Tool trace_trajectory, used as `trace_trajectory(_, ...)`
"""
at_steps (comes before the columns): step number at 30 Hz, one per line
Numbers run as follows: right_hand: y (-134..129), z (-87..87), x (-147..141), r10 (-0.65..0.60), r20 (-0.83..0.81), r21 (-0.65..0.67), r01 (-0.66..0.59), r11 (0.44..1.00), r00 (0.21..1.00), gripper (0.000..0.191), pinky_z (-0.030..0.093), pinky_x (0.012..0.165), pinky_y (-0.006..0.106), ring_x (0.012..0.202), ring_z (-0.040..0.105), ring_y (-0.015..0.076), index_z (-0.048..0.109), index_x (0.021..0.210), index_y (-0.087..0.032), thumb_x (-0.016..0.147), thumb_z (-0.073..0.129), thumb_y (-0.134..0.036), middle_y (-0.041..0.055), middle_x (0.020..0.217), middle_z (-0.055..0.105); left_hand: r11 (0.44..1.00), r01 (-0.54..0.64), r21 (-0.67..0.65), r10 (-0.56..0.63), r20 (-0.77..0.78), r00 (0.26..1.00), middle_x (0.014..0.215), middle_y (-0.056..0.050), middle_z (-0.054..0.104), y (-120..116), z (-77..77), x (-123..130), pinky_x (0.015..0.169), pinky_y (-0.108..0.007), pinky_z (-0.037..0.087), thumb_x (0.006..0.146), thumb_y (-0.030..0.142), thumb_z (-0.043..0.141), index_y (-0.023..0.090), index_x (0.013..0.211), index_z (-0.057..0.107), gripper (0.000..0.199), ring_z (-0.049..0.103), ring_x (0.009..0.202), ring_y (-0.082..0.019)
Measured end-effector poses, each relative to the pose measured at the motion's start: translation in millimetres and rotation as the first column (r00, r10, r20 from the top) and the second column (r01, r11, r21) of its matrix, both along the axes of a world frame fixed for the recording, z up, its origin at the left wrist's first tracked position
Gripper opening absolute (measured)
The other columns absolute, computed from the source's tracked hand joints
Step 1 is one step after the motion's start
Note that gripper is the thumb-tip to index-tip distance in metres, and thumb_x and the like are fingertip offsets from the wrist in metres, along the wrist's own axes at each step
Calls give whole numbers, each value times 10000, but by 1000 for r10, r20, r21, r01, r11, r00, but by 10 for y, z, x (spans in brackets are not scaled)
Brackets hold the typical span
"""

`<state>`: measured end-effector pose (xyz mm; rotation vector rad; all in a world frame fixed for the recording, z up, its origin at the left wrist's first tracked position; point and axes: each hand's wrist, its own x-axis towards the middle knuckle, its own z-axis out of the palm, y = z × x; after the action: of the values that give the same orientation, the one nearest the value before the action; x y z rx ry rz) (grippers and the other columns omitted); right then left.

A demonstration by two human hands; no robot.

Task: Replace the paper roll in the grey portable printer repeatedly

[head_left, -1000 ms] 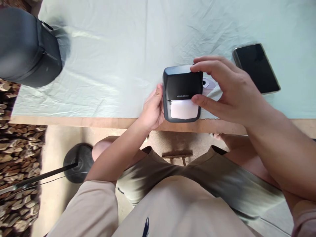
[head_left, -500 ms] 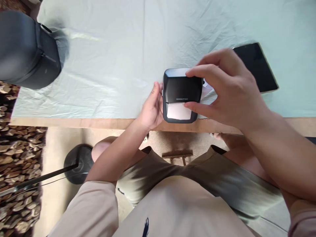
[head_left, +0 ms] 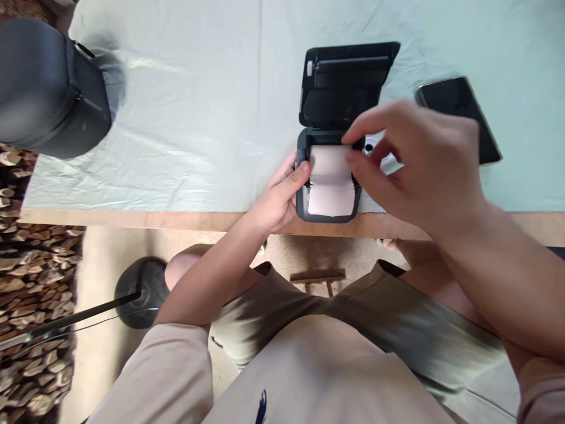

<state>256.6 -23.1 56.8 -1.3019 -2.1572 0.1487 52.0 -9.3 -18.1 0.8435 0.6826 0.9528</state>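
Observation:
A small dark label printer (head_left: 301, 203) sits at the table's front edge with its black lid (head_left: 348, 88) swung up and back. Inside lies a white label roll (head_left: 331, 162), its loose end hanging over the front of the printer. My left hand (head_left: 282, 191) is closed around the printer's left side, thumb on the rim beside the roll. From the right, my right hand (head_left: 415, 159) has thumb and forefinger close together at the roll's upper right edge. Partly hidden behind that hand is a white round piece with a dark centre (head_left: 369, 146).
A phone (head_left: 463, 118) lies face up on the pale tablecloth (head_left: 189, 106) to the right. The dark zipped case (head_left: 53, 88) stands at the far left. Below the wooden table edge (head_left: 198, 219) are a round black stand base (head_left: 141, 294) and stacked firewood (head_left: 35, 306).
The printer's lid has gone from closed to fully raised, exposing the label roll. My right hand has shifted from the lid to the roll's edge. My left thumb now rests on the rim.

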Motion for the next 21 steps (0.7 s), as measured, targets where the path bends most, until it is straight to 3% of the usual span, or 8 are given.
trace_trajectory(2,0,-3,0,-35,235,-69,53,996,971,202,450,590,394,681,708,220,723,1081,-273,1021,529,-267,16,948,807,1000,-15,-19,14,-31,999,1277,-53,806,-23,26,10,1076,-431,662,968,572,784,278,1275,758,426,715,1393,-349)
trace_trajectory(4,-6,-20,10,-57,348,-69,87,994,936,245,387,553,371,712,718,234,739,1117,-277,1003,521,-281,21,948,808,998,-31,-52,29,-50,998,1246,-56,805,-38,37,10,1069,-440,664,952,559,808,277,1302,746,454,738,1351,-350)
trace_trajectory(10,10,-71,51,-48,417,-29,67,997,908,196,250,484,347,591,639,216,729,1057,-262,950,572,-308,33,779,759,1000,13,-28,-15,-77,997,1230,-49,792,-26,32,-12,1150,-394,616,889,552,884,281,1390,711,595,690,1431,-329)
trace_trajectory(13,20,-40,51,-41,393,-80,79,994,919,246,338,505,352,628,669,238,740,1125,-284,918,611,-307,23,778,753,1000,28,5,-27,-94,995,1239,-41,791,-24,21,-12,1093,-370,629,876,601,878,300,1362,717,593,715,1383,-318)
trace_trajectory(16,7,49,61,-16,225,-184,59,981,974,329,476,588,389,599,641,209,740,1187,-301,860,703,-298,7,822,750,1000,-17,4,17,-89,996,1135,-19,805,-30,1,1,941,-339,660,926,600,817,315,1301,734,478,768,1264,-297)
trace_trajectory(18,22,104,90,-8,-19,-276,3,961,1000,321,473,546,372,540,575,146,741,1156,-299,835,748,-295,10,929,764,999,-52,-11,51,-75,996,1125,-17,816,-24,-10,13,911,-339,670,959,577,780,305,1264,739,410,775,1253,-294)
trace_trajectory(19,51,116,115,-14,-176,-308,-42,950,984,323,442,509,351,536,550,123,743,1143,-295,821,752,-277,17,992,768,997,-68,-27,66,-66,996,1149,-20,821,-16,-12,17,936,-353,676,970,564,767,297,1251,739,388,770,1280,-300)
trace_trajectory(21,162,88,186,-92,-493,-342,-95,935,865,309,359,445,320,548,525,113,744,1080,-274,781,705,-207,32,996,745,993,-92,-72,88,-48,995,1217,-34,826,7,-7,22,1027,-401,680,996,548,733,276,1221,743,353,740,1366,-319)
